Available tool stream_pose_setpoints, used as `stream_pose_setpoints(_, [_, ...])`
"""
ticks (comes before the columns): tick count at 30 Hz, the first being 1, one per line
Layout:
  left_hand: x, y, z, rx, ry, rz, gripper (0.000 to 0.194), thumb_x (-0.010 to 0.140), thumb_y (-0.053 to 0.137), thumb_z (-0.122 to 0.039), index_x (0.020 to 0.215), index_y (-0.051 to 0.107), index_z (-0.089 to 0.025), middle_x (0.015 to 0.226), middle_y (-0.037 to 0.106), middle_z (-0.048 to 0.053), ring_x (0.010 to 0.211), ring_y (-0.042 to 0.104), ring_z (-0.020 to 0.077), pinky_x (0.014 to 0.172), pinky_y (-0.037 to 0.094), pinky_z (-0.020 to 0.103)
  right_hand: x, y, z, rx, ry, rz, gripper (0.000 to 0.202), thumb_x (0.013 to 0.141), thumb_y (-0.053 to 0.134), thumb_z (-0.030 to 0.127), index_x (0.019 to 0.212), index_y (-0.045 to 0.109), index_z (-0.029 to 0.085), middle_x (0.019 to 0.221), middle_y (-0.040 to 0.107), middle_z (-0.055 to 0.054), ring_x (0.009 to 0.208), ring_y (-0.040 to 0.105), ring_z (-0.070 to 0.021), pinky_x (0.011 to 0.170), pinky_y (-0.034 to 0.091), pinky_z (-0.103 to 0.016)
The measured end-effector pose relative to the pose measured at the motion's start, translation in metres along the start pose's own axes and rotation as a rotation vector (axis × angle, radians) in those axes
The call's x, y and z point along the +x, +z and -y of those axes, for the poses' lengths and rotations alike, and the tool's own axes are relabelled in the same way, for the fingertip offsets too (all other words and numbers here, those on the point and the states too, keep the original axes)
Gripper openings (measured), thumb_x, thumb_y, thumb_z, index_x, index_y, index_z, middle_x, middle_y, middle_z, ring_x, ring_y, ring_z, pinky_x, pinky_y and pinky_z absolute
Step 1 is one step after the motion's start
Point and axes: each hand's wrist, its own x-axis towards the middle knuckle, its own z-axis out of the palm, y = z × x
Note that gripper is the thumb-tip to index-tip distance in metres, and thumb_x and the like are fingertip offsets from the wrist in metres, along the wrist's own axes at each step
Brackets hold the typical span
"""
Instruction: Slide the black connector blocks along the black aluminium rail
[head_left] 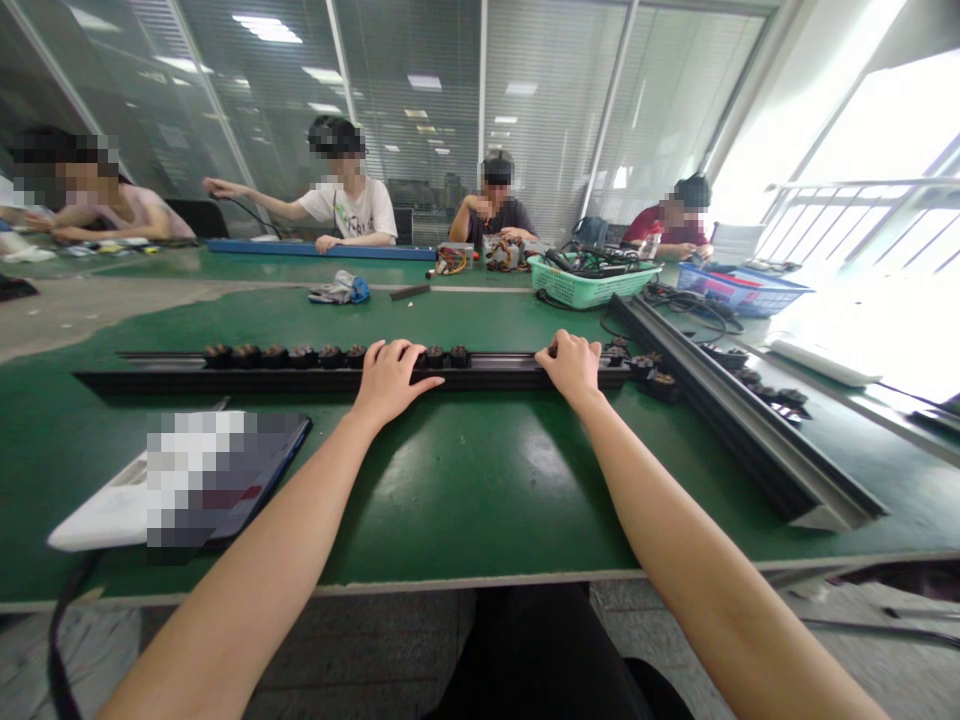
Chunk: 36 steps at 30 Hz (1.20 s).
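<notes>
My left hand [388, 382] has its fingers draped over the long black rail [495, 380], thumb spread wide. My right hand [574, 368] has fingers curled at the rail's right part; can't tell what they pinch. Rail lies crosswise under both on the green tabletop [465, 490], long axis left-right. Round black socket-like parts [274, 356] line it, mostly left of my left hand; similar loose parts [660, 384] by its right end sit nearer my right.

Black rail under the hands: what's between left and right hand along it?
Head view: at least two black round pieces sit along the black rail beside the left hand; from there to the right hand, its channel shows bare.
</notes>
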Motion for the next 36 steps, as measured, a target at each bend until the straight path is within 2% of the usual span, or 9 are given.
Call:
stream_pose_setpoints(20, [-0.0002,0.0024,0.0022,0.018,0.018,-0.023,0.056,0.095,0.057,-0.063,0.134,0.06,-0.023,0.132,0.062,0.014,0.129,0.052,0.0329,0.121,0.026,0.05,0.0009,0.0026,-0.0014,0.005,0.014,-0.023,0.016,0.09,0.048,0.03,0.093,0.059,0.019,0.105,0.073,-0.016,0.1,0.06,-0.0316,0.093,0.032,-0.042])
stream_pose_setpoints(36, [-0.0003,0.0016,0.002,0.004,0.015,-0.015,0.058,0.095,0.055,-0.064,0.133,0.06,-0.021,0.132,0.062,0.015,0.13,0.052,0.0328,0.122,0.024,0.05,0.0023,0.003,-0.0009,-0.013,0.039,-0.003,0.021,0.09,0.047,0.032,0.098,0.06,0.017,0.107,0.072,-0.018,0.102,0.06,-0.0323,0.095,0.033,-0.043])
